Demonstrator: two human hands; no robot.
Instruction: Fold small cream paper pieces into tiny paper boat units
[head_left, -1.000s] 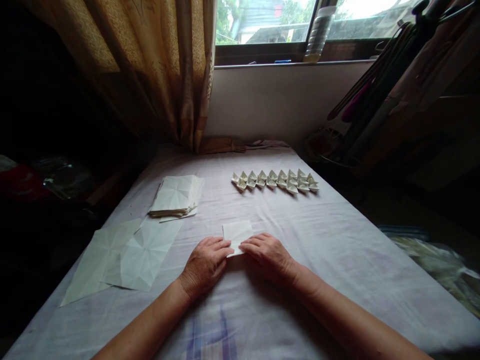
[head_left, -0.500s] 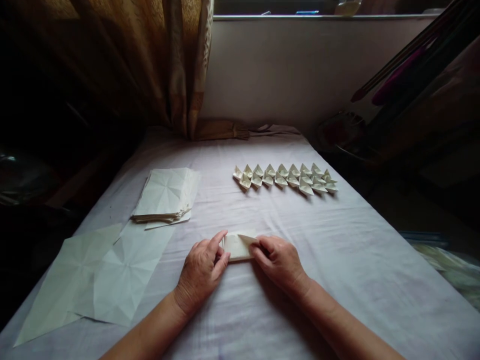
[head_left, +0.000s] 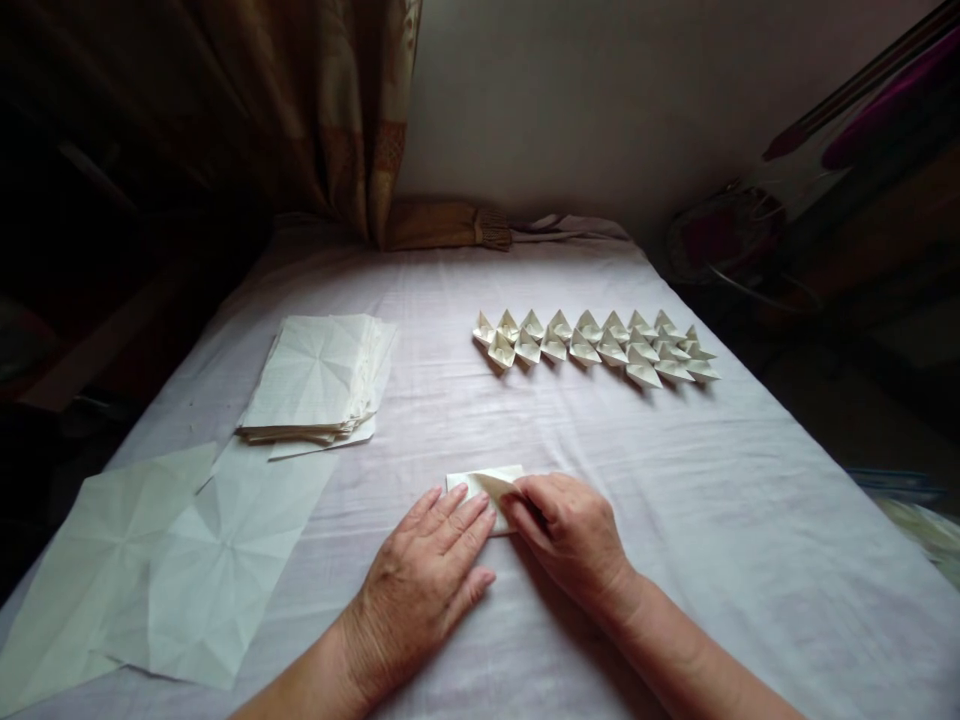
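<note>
A small piece of folded paper (head_left: 486, 474), cream-white and rectangular, lies in front of me on the cloth. My left hand (head_left: 429, 572) rests flat across its left part, fingers stretched out and pressing it down. At the right end, my right hand (head_left: 570, 530) pinches a lifted flap of the paper between thumb and fingers. The flap rises at a slant; its pinched corner is hidden by the fingers.
A stack of creased paper sheets (head_left: 311, 375) lies to the left. Nearer me are loose creased sheets (head_left: 225, 550). Several small folded paper boats (head_left: 585, 350) stand in rows at the back right. A curtain (head_left: 360, 130) hangs behind the cloth-covered surface (head_left: 750, 520).
My left hand has gone from holding the paper's left edge with curled fingers to lying flat on it. My right hand still pinches the flap. The camera view has tilted down.
</note>
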